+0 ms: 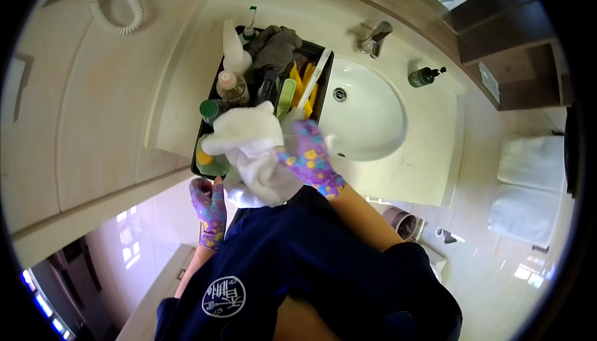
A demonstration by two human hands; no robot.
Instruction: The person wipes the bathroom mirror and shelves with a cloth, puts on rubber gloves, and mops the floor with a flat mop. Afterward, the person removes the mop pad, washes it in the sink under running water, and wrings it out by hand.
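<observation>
A black caddy (326,74) full of cleaning supplies stands on the counter left of the basin. White cloths (252,135) hang over its near end. My right hand (311,159), in a purple flowered glove, is beside the cloths at the caddy's near right corner; its fingers are partly spread and slightly blurred. Below the caddy's near left corner is my left hand (209,209) in a matching glove, thumb apart from curled fingers. The caddy holds a white bottle (234,53), a pink-capped bottle (232,88), grey cloths (273,48) and a green brush (286,97).
The white basin (373,111) is right of the caddy, with a chrome faucet (375,39) behind it. A dark soap bottle (425,77) stands on the counter. White towels (527,185) hang at the right. A bin (400,223) stands below the counter.
</observation>
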